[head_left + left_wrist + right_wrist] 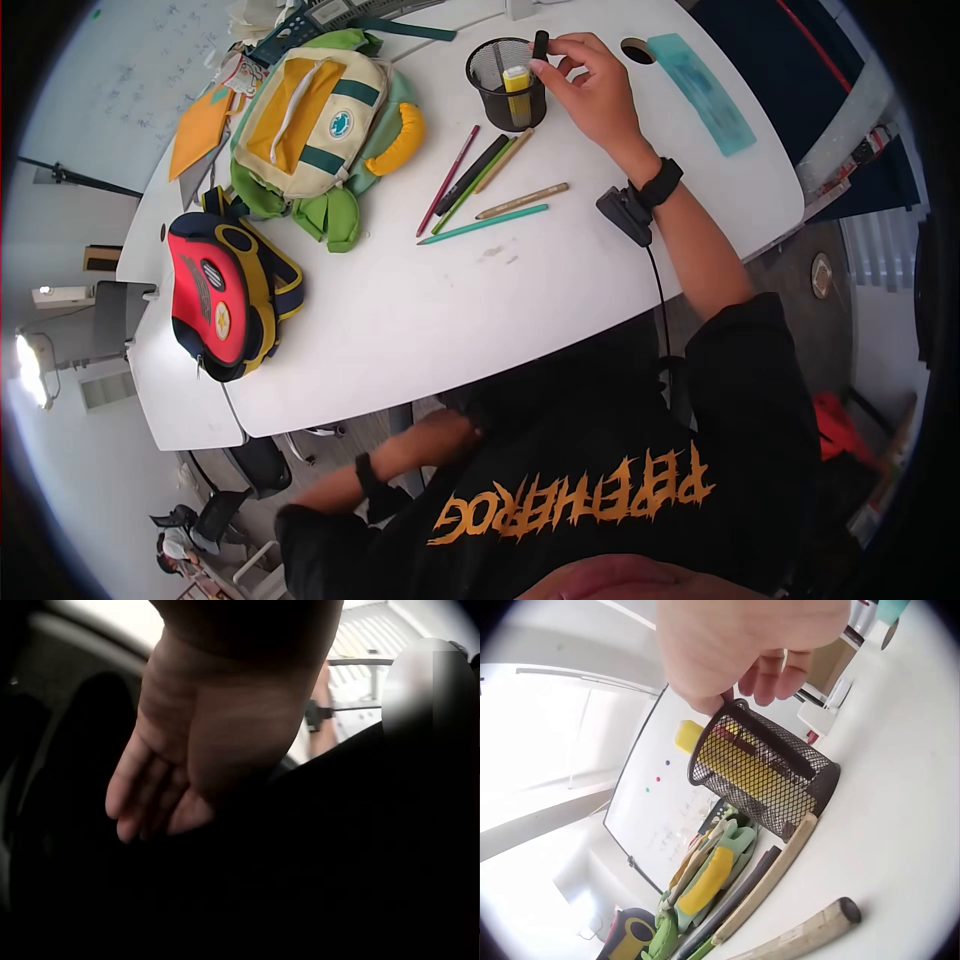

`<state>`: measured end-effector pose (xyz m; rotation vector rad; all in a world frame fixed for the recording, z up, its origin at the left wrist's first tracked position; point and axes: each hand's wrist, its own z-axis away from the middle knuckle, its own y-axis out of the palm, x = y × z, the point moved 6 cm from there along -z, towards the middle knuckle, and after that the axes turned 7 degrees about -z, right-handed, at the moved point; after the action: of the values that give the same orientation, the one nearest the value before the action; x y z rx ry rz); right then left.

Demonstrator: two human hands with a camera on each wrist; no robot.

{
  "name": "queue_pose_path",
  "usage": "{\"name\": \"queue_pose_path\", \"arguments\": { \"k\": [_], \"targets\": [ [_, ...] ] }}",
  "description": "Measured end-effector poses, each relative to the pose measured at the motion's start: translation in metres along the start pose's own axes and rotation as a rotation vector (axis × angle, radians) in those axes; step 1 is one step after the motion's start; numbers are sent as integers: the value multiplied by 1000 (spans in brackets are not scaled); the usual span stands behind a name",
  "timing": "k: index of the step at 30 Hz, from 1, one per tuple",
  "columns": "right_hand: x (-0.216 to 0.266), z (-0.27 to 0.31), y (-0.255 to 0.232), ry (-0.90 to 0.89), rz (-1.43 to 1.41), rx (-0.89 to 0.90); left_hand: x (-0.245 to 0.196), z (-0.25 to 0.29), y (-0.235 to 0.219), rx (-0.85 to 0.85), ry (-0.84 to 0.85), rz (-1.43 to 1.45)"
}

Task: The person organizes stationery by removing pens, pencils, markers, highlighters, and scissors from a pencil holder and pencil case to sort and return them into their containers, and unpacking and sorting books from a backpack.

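My right hand [592, 95] is at the rim of a black mesh pen cup [492, 97] and pinches the top of a dark stick-like thing [541, 44] between thumb and fingers. Its lower part shows dark through the mesh in the right wrist view; I cannot tell its exact kind. A yellow highlighter [742, 769] stands in the cup, leaning toward the rim. In front of the cup lie several pencils, among them a teal pencil [484, 224], a thick wooden pencil [522, 201] and a dark red one [448, 180]. My left hand [180, 757] hangs low by the dark clothing, fingers loosely curled, holding nothing.
A cream and green bag [330, 125] lies left of the pencils, with a red and navy backpack [215, 300] nearer the table's left end. Right of the cup are a cable hole [636, 50] and a translucent teal pouch [703, 95]. A cable hangs from the right wrist camera [625, 214].
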<state>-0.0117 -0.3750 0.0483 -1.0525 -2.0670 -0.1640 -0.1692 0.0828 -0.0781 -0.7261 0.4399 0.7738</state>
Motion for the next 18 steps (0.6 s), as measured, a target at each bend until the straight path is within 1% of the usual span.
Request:
{"name": "queue_pose_path", "arguments": {
  "k": [1, 2, 4, 5, 6, 8, 12, 14, 16, 18],
  "targets": [
    [-2, 1, 1, 5, -19, 1, 16, 3, 27, 10, -56, 31],
    [-3, 1, 2, 10, -36, 0, 6, 16, 38, 12, -59, 29],
    [-2, 3, 2, 31, -53, -4, -19, 48, 31, -379, -10, 422],
    [-3, 2, 2, 44, -66, -10, -7, 48, 45, -380, -11, 421],
    [-4, 1, 2, 45, -67, -12, 7, 72, 83, -360, -12, 436],
    [-6, 2, 2, 11, -73, -4, 25, 73, 122, -320, -18, 473],
    [-5, 3, 4, 66, -125, -8, 59, 44, 163, -249, -37, 546],
    [-8, 4, 4, 60, -133, -3, 81, 43, 190, -204, -36, 576],
    [-8, 5, 1, 60, -133, -7, 103, 52, 228, -154, -33, 605],
    [-7, 5, -1, 64, -133, -18, 123, 44, 246, -99, -36, 629]
  ]
}}
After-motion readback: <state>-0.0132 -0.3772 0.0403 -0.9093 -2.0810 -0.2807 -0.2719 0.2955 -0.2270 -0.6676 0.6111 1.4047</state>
